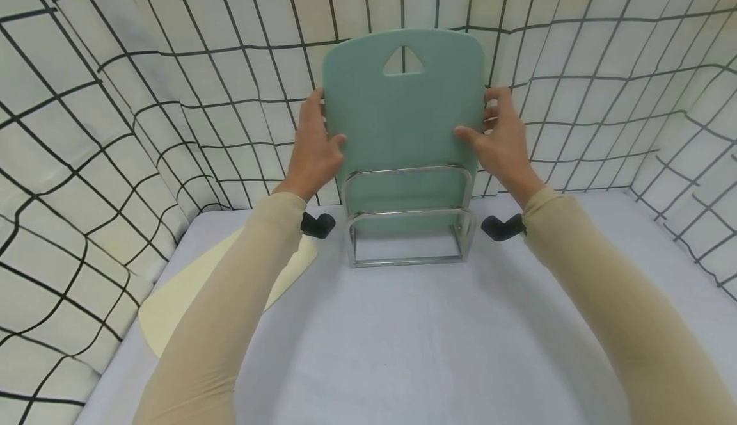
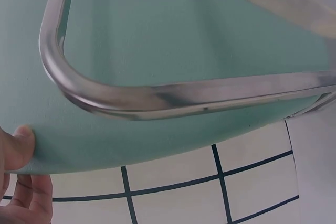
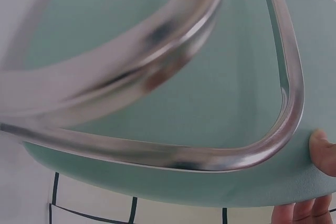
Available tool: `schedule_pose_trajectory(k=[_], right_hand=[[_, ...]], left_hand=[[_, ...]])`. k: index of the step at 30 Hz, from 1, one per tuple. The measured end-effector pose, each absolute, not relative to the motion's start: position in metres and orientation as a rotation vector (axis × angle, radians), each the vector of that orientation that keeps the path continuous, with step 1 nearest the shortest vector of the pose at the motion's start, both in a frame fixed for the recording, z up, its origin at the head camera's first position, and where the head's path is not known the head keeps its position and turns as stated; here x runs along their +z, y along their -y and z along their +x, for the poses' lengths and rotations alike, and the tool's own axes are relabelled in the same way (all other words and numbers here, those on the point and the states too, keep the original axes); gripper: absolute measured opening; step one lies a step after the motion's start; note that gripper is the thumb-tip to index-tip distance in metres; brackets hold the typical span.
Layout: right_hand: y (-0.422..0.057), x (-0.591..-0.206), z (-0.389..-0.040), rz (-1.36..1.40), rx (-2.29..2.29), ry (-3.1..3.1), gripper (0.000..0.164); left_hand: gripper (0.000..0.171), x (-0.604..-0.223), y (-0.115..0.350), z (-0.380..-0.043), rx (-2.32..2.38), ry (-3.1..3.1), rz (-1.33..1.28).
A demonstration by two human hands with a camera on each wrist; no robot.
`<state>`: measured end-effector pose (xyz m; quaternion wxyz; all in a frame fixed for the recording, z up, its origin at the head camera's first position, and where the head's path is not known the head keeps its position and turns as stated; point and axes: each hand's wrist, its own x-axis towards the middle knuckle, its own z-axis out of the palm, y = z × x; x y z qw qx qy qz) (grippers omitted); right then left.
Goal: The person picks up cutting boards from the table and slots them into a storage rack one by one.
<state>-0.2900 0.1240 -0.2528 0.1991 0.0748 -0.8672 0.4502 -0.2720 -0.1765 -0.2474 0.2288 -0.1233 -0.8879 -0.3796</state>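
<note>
A green cutting board with a triangular hole near its top stands upright behind the front bars of a metal rack. My left hand grips its left edge, thumb on the front face and fingers behind. On the opposite edge my right hand holds it the same way. Both wrist views show the board close behind the curved bars of the rack. The left thumb presses its face in the left wrist view, and the right fingers go behind its edge in the right wrist view.
A pale yellow cutting board lies flat on the white tabletop at the left, partly hidden by my left sleeve. Black wire grid panels stand along the back and both sides, the rear one just behind the green board.
</note>
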Motion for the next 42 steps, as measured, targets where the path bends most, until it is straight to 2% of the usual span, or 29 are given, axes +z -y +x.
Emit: schedule_pose_trajectory(k=[20, 36, 42], right_hand=[[-0.124, -0.251, -0.294, 0.202, 1.260, 2.466, 0.067], [-0.130, -0.246, -0.295, 0.224, 1.313, 2.526, 0.069], [-0.133, -0.247, -0.293, 0.214, 1.304, 2.505, 0.063]], left_hand=[[0.075, -0.249, 0.191, -0.276, -1.197, 2.360, -0.459], [0.076, -0.243, 0.187, -0.270, -1.176, 2.388, -0.385], [0.079, -0.239, 0.187, -0.267, -1.128, 2.428, -0.378]])
